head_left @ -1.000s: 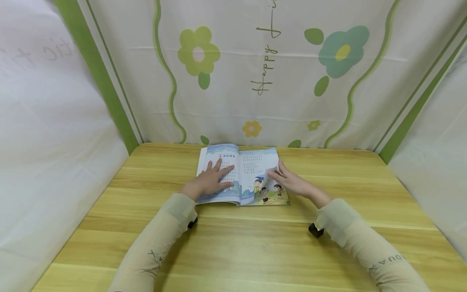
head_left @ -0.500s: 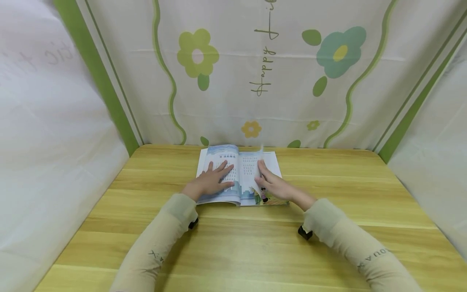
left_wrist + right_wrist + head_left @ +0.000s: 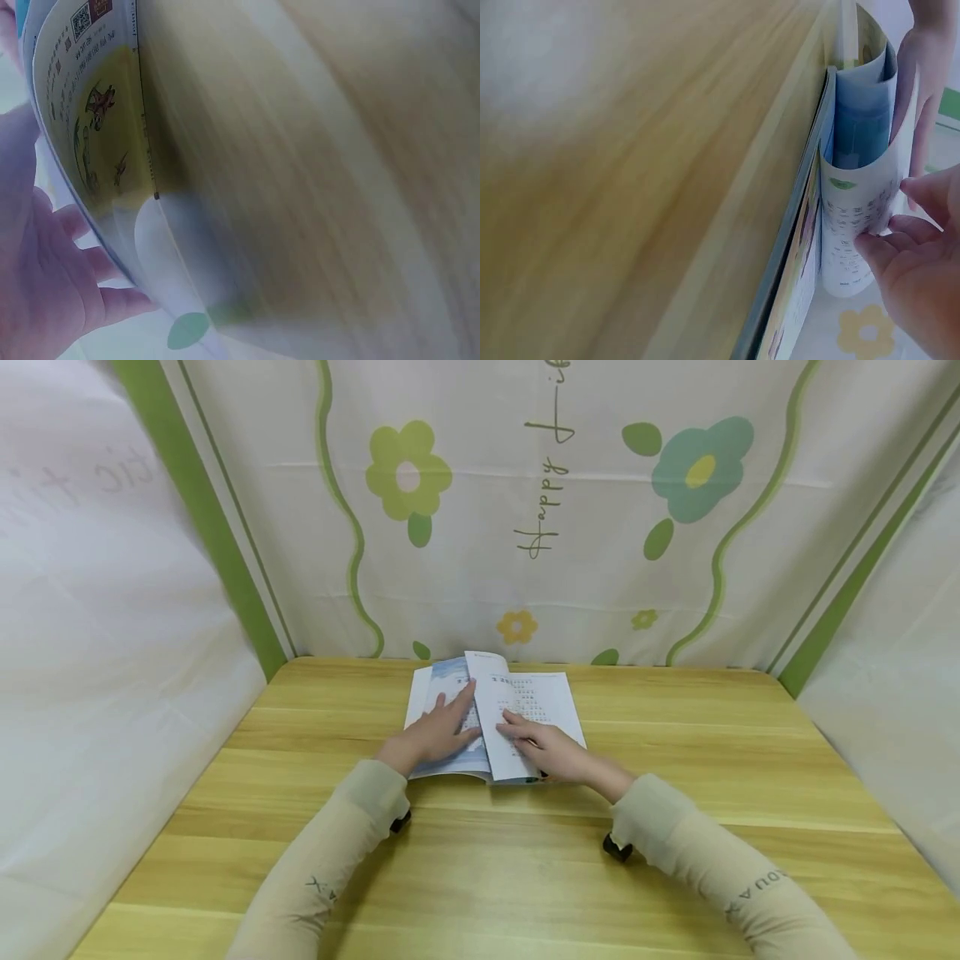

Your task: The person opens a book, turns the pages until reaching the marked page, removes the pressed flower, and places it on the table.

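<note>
An open picture book [image 3: 562, 697] lies at the far edge of the wooden table. One page [image 3: 498, 756] stands curved over from the right side, its free edge leaning against my left hand's fingers. My left hand [image 3: 431, 735] rests on the left page with its fingers spread and fairly straight. Against the printed face of the turning page, my right hand [image 3: 553, 752] lays its extended fingertips. In the right wrist view, that page [image 3: 851, 217] bows up beside the right hand [image 3: 926, 259]. In the left wrist view, the left hand [image 3: 52, 277] is behind the lifted book edge [image 3: 97, 127].
The table [image 3: 495, 868] extends in front of the book and to both sides. A white curtain [image 3: 480, 568] with printed flowers hangs right behind its far edge. Black wrist cameras [image 3: 617, 847] sit under the sleeve cuffs.
My right hand has moved left from the book's right edge, bringing a page up and over past the spine. My left hand stays on the left page, its fingers now drawn slightly closer together.
</note>
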`<control>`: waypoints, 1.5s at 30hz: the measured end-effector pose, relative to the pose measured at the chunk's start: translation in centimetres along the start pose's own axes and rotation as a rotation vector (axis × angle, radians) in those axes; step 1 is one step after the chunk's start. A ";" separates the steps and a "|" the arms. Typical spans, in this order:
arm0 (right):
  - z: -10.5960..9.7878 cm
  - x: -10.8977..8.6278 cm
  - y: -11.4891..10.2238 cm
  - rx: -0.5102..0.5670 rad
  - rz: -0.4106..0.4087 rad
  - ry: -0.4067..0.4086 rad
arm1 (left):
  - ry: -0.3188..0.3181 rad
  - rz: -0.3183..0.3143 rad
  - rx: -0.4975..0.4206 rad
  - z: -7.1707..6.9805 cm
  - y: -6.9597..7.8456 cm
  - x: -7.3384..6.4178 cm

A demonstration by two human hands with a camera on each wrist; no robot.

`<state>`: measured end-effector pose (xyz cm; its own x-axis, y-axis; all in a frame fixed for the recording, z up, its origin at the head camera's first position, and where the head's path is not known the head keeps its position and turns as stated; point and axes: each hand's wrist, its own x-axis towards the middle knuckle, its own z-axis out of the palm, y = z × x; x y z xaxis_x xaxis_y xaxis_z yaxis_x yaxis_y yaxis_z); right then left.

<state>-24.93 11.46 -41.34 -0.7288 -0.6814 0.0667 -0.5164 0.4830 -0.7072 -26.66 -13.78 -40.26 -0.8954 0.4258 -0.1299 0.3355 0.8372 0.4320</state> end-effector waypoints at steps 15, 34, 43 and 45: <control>1.0 0.9 -1.2 0.019 -0.002 -0.003 | 0.093 -0.044 0.032 0.2 0.4 0.0; 0.0 1.0 -1.4 0.028 -0.063 0.022 | 0.008 0.001 0.054 0.3 -0.1 0.4; -2.5 -1.2 1.0 -0.108 0.030 -0.105 | 0.014 -0.046 0.071 0.3 -0.3 0.4; -3.0 -1.8 1.6 -0.162 0.046 -0.167 | 0.015 -0.058 0.065 0.3 -0.4 0.4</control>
<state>-25.82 15.08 -40.48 -0.6760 -0.7314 -0.0898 -0.5592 0.5885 -0.5840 -27.01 -13.80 -40.77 -0.9179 0.3716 -0.1392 0.3011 0.8808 0.3655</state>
